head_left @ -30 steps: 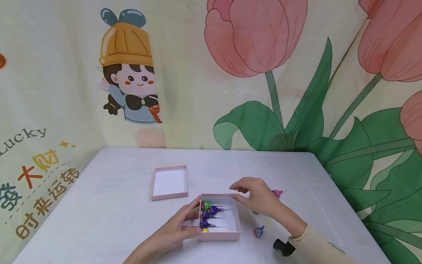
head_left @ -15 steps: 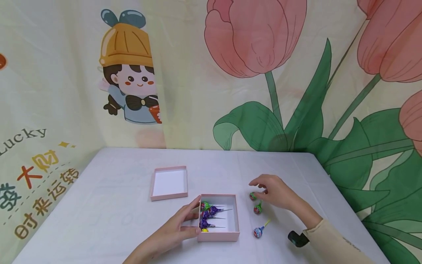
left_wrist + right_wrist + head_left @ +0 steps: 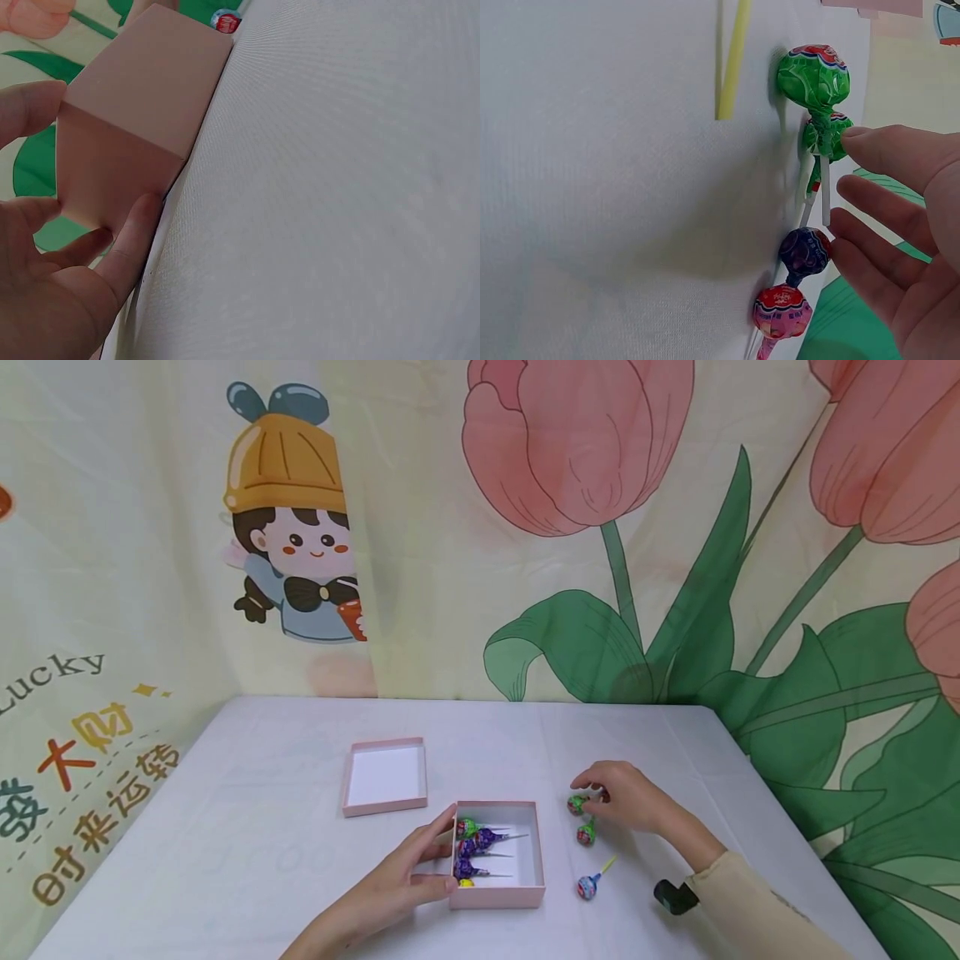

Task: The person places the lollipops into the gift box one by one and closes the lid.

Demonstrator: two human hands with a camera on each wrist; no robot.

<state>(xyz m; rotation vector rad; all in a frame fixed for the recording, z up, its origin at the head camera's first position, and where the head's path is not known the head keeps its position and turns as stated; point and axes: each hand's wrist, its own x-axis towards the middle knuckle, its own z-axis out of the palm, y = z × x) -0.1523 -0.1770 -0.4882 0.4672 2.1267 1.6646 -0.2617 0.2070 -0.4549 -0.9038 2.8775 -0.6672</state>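
My left hand point(image 3: 408, 868) holds the left side of an open pink box point(image 3: 498, 898), thumb at its near corner. Inside the box lie a green lollipop point(image 3: 467, 828), purple lollipops point(image 3: 467, 867) and a bit of a yellow one point(image 3: 466, 883), sticks pointing right. My right hand point(image 3: 626, 795) reaches over loose lollipops, its thumb and fingers apart. In the right wrist view, the thumb tip is at the farther green lollipop point(image 3: 829, 139); contact is unclear. A nearer green lollipop point(image 3: 815, 79) lies before it. A fingertip is beside a dark purple lollipop point(image 3: 805, 251), near a pink one point(image 3: 781, 311).
The pink box lid point(image 3: 386, 775) lies inner side up, behind and left of the box. A blue lollipop point(image 3: 587, 887) with a yellow stick is right of the box. A black wrist device point(image 3: 675, 897) sits at the right sleeve. White cloth covers the table point(image 3: 285, 793).
My right hand has moved right, from the box's right rim to the loose lollipops, uncovering the green ones nearby. The left hand and box stay in place.
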